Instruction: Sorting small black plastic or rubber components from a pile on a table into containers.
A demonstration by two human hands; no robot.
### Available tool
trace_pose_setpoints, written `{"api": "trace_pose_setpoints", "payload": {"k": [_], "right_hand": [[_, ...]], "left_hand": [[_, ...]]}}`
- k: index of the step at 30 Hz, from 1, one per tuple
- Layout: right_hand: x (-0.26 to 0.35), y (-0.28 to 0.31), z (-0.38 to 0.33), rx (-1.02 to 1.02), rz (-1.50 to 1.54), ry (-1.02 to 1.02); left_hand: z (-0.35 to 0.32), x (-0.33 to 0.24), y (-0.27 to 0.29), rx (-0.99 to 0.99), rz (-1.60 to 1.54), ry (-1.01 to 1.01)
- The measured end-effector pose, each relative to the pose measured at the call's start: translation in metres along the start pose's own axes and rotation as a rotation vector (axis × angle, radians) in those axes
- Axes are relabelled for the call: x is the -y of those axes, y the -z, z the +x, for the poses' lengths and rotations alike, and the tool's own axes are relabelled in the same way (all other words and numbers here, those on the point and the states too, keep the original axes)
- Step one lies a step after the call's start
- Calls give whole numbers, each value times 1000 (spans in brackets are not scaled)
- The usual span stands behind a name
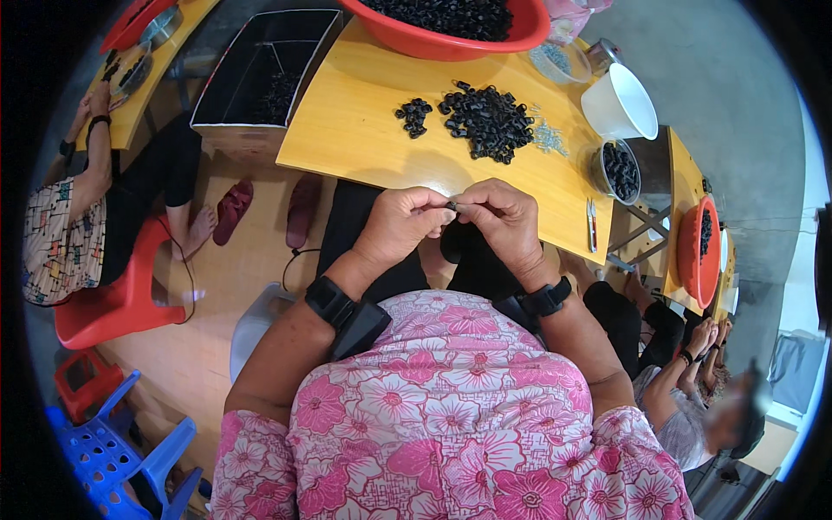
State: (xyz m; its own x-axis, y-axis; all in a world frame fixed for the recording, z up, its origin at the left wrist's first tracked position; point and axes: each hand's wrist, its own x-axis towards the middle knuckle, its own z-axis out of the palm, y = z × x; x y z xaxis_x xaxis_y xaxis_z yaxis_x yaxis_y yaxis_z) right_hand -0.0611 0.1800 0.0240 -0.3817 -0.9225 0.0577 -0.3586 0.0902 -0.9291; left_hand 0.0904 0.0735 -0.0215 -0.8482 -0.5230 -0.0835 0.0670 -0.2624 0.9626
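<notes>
Just off the near edge of the yellow table, my left hand and my right hand meet fingertip to fingertip. Between them is a small black plastic part, pinched by the left thumb and forefinger. My right fingers are closed at its other side; what they grip there is too small to make out. Beyond the hands lies a large pile of black plastic parts, with a smaller pile of the same parts to its left. Small silvery pins are scattered at the large pile's right.
A red basin of black parts stands at the far edge. To the right are a white bucket, a bowl of black parts and a small red-handled tool. A black-lined box stands left; people sit at both sides.
</notes>
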Motion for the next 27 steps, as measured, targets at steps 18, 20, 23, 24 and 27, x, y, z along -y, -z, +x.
{"api": "trace_pose_setpoints", "payload": {"k": [18,20,23,24,27], "right_hand": [[-3,-6,-3,9,-64,42],[0,-7,-2,12,-135,141],[-5,-5,-2,20,-223,245],[-3,-6,0,26,-238,252],[9,-6,-1,64,-319,363]], "left_hand": [[-8,0,6,-1,-3,3],[-9,-1,7,-6,13,9],[-9,-6,4,-17,43,21],[-9,-8,4,-24,57,26],[-10,-10,6,2,88,43]]}}
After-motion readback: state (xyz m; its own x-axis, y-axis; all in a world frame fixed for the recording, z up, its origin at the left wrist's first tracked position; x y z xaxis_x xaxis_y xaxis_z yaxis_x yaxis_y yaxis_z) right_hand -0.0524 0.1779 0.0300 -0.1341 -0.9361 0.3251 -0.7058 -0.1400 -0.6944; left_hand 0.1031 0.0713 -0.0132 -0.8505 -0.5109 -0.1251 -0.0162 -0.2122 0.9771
